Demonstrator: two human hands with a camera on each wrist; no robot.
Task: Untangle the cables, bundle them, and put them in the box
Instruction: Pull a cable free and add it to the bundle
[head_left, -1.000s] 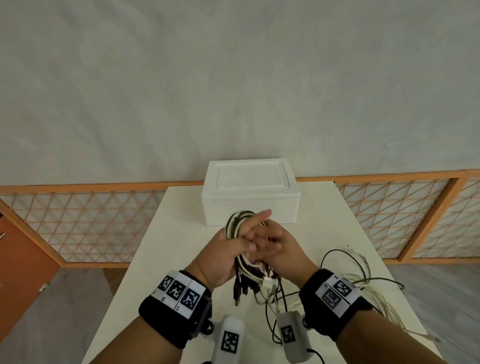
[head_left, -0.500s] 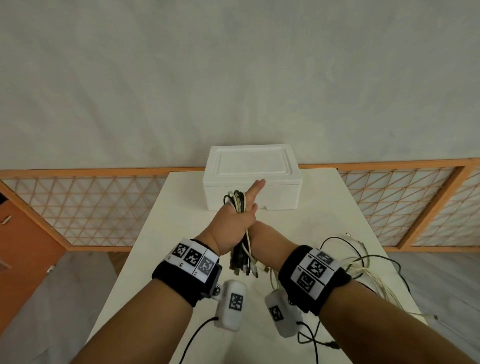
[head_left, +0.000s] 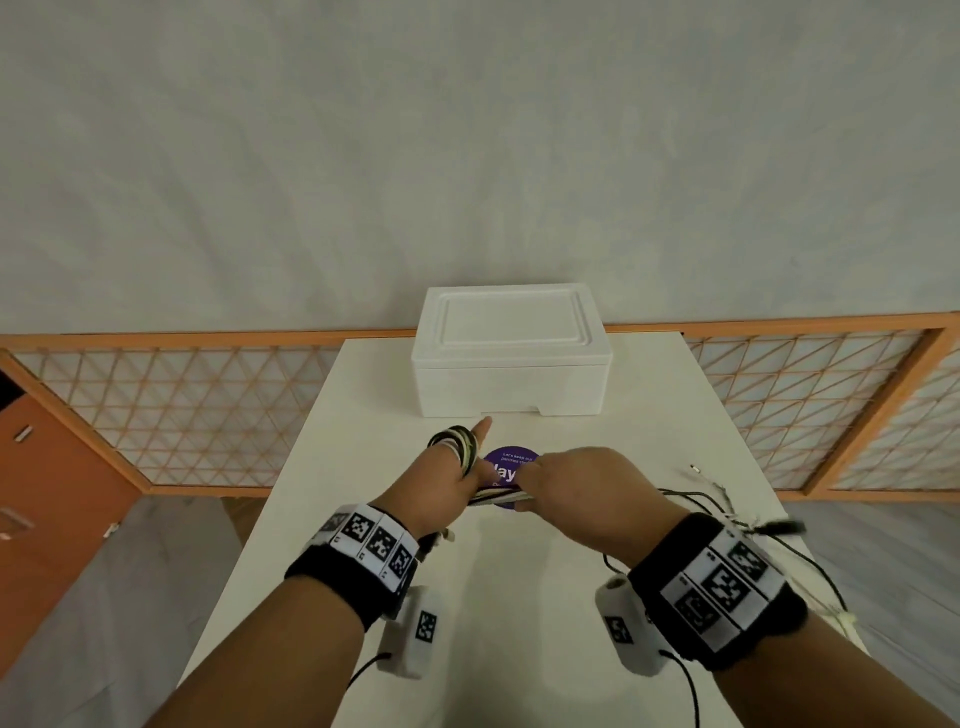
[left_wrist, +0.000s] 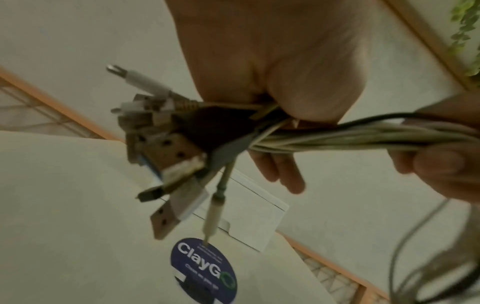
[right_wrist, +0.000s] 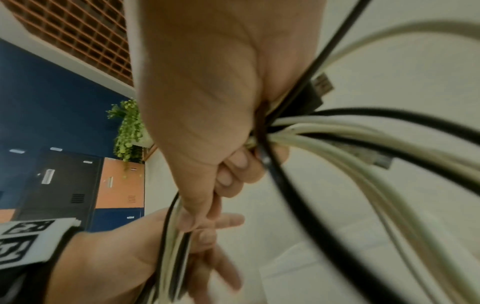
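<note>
Several white and black cables are wound in loops (head_left: 460, 444) round my left hand (head_left: 447, 483), whose fingers point straight at the box. Its thumb clamps the strands against the palm, and the plug ends (left_wrist: 166, 139) hang below the left hand (left_wrist: 285, 61). My right hand (head_left: 576, 483) grips the same strands (head_left: 498, 499) just right of it, fist closed, held taut between the hands. In the right wrist view the cables (right_wrist: 337, 133) fan out of the right hand (right_wrist: 207, 92). The white foam box (head_left: 511, 353) stands at the table's far edge, lid on.
A round purple sticker (head_left: 506, 467) lies on the white table (head_left: 363, 467) under the hands. The loose cable tails (head_left: 727, 509) trail over the table's right side to its edge. An orange lattice railing (head_left: 208, 405) runs behind the table.
My right hand has come out from under the left and moved right, pulling the strands sideways. Both hands have dropped lower, uncovering the purple sticker.
</note>
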